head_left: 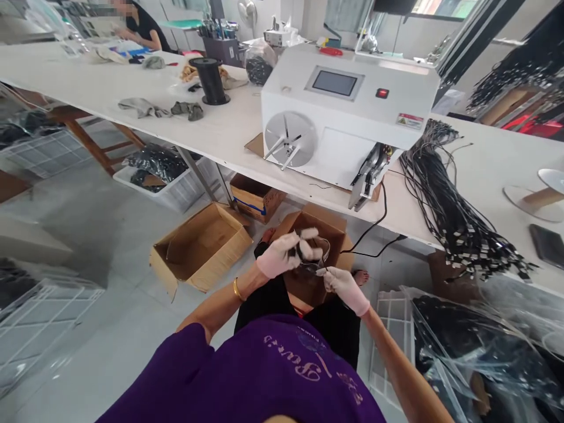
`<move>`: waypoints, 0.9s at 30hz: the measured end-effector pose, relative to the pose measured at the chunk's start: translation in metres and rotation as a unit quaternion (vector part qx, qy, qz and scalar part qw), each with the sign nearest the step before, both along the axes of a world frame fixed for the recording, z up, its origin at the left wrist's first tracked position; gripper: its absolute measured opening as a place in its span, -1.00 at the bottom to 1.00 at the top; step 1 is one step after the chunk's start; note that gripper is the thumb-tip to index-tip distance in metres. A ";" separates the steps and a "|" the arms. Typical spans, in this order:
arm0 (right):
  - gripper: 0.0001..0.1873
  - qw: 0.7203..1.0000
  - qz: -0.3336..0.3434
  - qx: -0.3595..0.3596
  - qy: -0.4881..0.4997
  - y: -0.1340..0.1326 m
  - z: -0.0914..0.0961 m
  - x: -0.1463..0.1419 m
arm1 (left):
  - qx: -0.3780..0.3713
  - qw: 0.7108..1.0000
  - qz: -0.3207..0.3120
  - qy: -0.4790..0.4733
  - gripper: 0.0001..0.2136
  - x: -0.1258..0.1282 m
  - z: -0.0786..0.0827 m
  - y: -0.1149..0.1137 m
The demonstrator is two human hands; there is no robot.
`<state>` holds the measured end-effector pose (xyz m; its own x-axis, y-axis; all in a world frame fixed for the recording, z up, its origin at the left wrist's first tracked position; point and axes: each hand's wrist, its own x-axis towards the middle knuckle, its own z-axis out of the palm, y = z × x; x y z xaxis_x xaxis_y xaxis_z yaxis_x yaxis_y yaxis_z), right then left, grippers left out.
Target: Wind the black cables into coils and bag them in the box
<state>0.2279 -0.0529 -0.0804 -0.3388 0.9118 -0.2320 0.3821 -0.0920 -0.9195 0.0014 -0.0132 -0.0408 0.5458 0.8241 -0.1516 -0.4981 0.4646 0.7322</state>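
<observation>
My left hand point(282, 252), in a pale glove, is closed around a small black coiled cable point(300, 251); its fingers are slightly blurred. Lower and to the right, my gloved right hand point(346, 289) pinches a thin dark end of cable between thumb and fingertips. Both hands are above an open cardboard box point(324, 220) between my legs, with clear plastic and dark items partly visible inside. In front stands a white winding machine point(343, 111) with a round disc point(291, 140) and a small screen.
A large bundle of black cables point(449, 200) lies right of the machine, its connectors over the table edge. An empty carton point(198, 247) sits on the floor at left. Bagged dark goods point(480, 335) fill the lower right. A black spool point(211, 82) stands on the table; a co-worker point(145, 29) sits beyond.
</observation>
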 end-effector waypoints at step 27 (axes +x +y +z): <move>-0.55 0.977 -0.130 -0.144 0.085 0.040 0.098 0.015 | 0.069 0.990 -0.111 -0.047 -0.67 0.074 0.004 0.024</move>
